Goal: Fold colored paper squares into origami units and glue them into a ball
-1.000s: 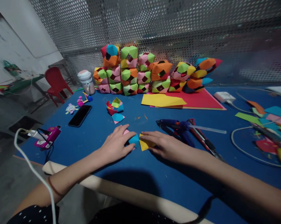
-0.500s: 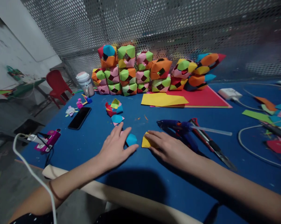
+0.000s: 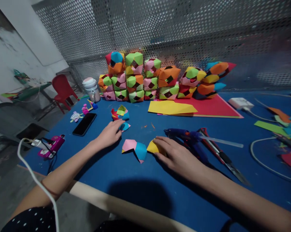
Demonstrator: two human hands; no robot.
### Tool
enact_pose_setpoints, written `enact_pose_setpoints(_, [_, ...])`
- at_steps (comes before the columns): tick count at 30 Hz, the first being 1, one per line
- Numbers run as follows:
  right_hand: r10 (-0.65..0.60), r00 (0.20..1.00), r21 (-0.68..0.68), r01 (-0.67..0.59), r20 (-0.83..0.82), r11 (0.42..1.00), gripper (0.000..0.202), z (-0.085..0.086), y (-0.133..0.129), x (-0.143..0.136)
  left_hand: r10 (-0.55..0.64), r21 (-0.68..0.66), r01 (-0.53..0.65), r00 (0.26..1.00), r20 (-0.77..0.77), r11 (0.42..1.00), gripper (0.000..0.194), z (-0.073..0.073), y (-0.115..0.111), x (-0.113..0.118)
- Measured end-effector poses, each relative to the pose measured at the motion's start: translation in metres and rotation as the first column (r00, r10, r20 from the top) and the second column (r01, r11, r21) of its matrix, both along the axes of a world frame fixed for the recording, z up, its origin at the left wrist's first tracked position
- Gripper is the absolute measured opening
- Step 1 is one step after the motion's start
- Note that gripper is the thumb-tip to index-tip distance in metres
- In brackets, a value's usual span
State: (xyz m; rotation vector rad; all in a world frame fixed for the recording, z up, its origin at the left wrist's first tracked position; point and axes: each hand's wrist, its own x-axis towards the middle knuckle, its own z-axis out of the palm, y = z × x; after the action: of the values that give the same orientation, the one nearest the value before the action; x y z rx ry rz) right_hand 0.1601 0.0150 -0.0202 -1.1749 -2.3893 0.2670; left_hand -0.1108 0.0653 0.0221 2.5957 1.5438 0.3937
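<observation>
My left hand [image 3: 109,133] reaches forward over the blue table, its fingers drawn together on a small blue folded paper piece [image 3: 125,126] with a pink tip. In front of me lies a joined pink-and-blue paper piece [image 3: 135,148], touched by neither hand. A yellow folded paper piece [image 3: 155,146] sits right beside it, with the fingers and thumb of my right hand [image 3: 174,151] closed around its right side. That side is hidden under the hand. Behind the left fingertips stands a small multicoloured paper assembly [image 3: 121,112].
A glue gun [image 3: 184,133] and a utility knife [image 3: 222,154] lie right of my right hand. Stacked paper balls [image 3: 135,80] line the back, with yellow sheets [image 3: 171,107] before them. At left are a phone [image 3: 84,124], a purple power socket [image 3: 52,146] and a bottle [image 3: 91,90].
My left hand has left the pink-and-blue piece, uncovering it, and moved forward and left to the small blue piece. The right hand stays on the yellow piece. The view has shifted slightly.
</observation>
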Motion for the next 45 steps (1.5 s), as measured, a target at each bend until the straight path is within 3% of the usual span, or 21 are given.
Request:
enact_pose_setpoints(4, [0.005,0.985,-0.031,-0.01,-0.17,0.999,0.033,-0.002,0.003,-0.002,0.049,-0.015,-0.05,0.998,-0.031,0.999,0.045,-0.013,0.016,-0.006])
enact_pose_setpoints(13, [-0.054,0.901,-0.168,-0.021,-0.431,0.985,0.035,0.004,0.001,-0.005,0.025,0.068,-0.027,0.999,0.04,0.997,0.037,-0.024,0.008,0.0])
enact_pose_setpoints(16, [-0.114,0.867,-0.253,-0.015,-0.486,0.967,0.036,0.01,-0.001,-0.006,-0.021,0.123,0.0,0.986,0.167,0.992,0.037,-0.02,0.006,0.0])
enact_pose_setpoints(20, [-0.196,0.8,-0.335,-0.007,-0.567,0.942,0.036,0.02,-0.003,-0.007,-0.12,0.218,0.048,0.936,0.332,0.975,0.036,0.002,-0.014,0.011])
enact_pose_setpoints(23, [-0.186,0.754,-0.26,0.021,-0.631,0.966,0.036,0.025,-0.005,-0.007,-0.218,0.301,0.121,0.925,0.312,0.946,0.039,0.019,-0.037,0.024])
enact_pose_setpoints(26, [-0.13,0.753,-0.13,0.059,-0.645,0.99,0.038,0.028,-0.007,-0.007,-0.306,0.425,0.174,0.915,0.265,0.888,0.042,0.023,-0.054,0.035])
enact_pose_setpoints(29, [-0.095,0.775,-0.053,0.079,-0.625,0.995,0.037,0.029,-0.009,-0.008,-0.341,0.498,0.195,0.914,0.221,0.845,0.048,0.018,-0.059,0.039])
enact_pose_setpoints(38, [-0.098,0.78,-0.017,0.112,-0.619,0.994,0.033,0.022,-0.002,-0.012,-0.337,0.566,0.235,0.938,0.081,0.79,0.059,0.008,-0.061,0.04])
enact_pose_setpoints(45, [-0.075,0.8,0.007,0.099,-0.595,0.995,0.034,0.017,-0.003,-0.015,-0.313,0.557,0.209,0.945,0.098,0.804,0.059,0.001,-0.063,0.043])
